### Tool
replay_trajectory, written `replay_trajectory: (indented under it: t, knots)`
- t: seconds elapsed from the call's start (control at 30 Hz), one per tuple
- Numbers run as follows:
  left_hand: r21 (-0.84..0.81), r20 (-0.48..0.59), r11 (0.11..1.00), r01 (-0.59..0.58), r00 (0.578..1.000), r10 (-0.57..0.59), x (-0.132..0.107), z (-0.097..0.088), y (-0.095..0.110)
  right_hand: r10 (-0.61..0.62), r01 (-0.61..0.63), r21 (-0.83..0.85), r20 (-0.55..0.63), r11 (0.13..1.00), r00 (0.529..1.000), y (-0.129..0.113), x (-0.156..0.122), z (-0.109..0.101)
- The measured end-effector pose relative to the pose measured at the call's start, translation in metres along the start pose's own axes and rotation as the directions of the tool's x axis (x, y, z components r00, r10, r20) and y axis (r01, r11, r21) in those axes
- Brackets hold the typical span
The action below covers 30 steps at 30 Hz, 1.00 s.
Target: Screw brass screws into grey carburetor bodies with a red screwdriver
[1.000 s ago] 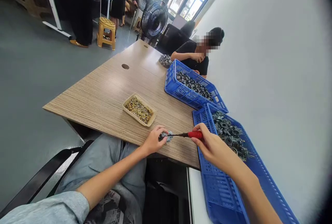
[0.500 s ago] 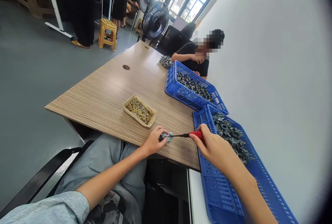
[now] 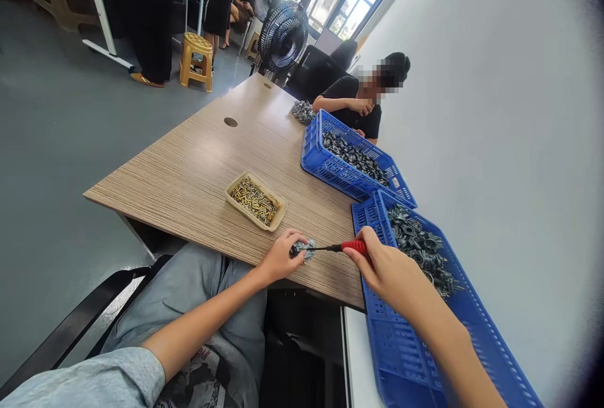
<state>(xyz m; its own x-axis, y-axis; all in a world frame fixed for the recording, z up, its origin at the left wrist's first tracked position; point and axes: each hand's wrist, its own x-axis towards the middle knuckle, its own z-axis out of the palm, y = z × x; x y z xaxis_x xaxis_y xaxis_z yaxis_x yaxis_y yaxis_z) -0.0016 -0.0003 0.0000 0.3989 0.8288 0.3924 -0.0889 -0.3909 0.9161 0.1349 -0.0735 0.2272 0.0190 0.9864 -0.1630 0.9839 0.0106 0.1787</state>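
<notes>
Near the table's front edge, my left hand [image 3: 284,255] is closed around a small grey metal part [image 3: 309,250], its fingers hiding some of it. My right hand [image 3: 384,263] grips the red handle of a screwdriver [image 3: 353,247]. The shaft lies almost level, pointing left, with its tip at the metal part; exactly where the tip sits is too small to tell. Just beyond my left hand stands a beige tray [image 3: 231,197] of brass-coloured screws [image 3: 255,200].
A blue crate [image 3: 401,357] with grey metal parts [image 3: 418,244] stands at the right, under my right forearm. Behind it, another blue crate [image 3: 325,165] holds dark parts. A person [image 3: 349,99] sits across the table [image 3: 189,162], beside a heap of small metal parts [image 3: 302,112].
The screwdriver handle and my right hand have shifted very slightly left. My left hand still holds the metal part in the same place.
</notes>
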Motion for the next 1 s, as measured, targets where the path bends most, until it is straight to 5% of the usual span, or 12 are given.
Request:
replay_trajectory:
  t: [0.1, 0.23, 0.4, 0.53, 0.7, 0.87, 1.0]
  knots:
    - [-0.001, -0.002, 1.0, 0.002, 1.0, -0.002, -0.0001, 0.0001, -0.0003, 0.074, -0.076, -0.084, -0.03, 0.994, 0.997, -0.0009, -0.0012, 0.0]
    - [-0.002, -0.004, 1.0, 0.005, 1.0, -0.005, 0.0001, 0.0007, -0.0009, -0.119, 0.119, 0.19, -0.01, 0.974, 0.993, -0.0005, -0.0026, -0.0002]
    - [-0.007, -0.008, 1.0, 0.001, 1.0, -0.001, 0.0004, 0.0007, -0.0004, 0.103, -0.104, -0.058, -0.017, 0.993, 0.994, -0.0019, -0.0028, -0.0006]
    - [-0.01, -0.004, 1.0, -0.008, 1.0, 0.008, 0.0007, 0.0001, 0.0001, -0.111, 0.107, 0.196, 0.009, 0.975, 0.994, -0.0007, -0.0052, -0.0011]
    - [-0.001, -0.01, 1.0, 0.006, 1.0, -0.006, 0.0012, 0.0001, 0.0007, 0.111, -0.111, -0.096, -0.01, 0.989, 0.994, -0.0032, -0.0046, 0.0]
    - [-0.01, -0.006, 1.0, 0.008, 1.0, -0.008, 0.0011, 0.0001, 0.0004, -0.081, 0.073, 0.214, 0.026, 0.974, 0.996, -0.0008, -0.0029, -0.0024]
    - [-0.013, -0.011, 1.0, 0.007, 1.0, -0.007, 0.0008, 0.0004, -0.0006, 0.075, -0.075, 0.023, 0.002, 0.997, 0.997, 0.0037, 0.0005, -0.002]
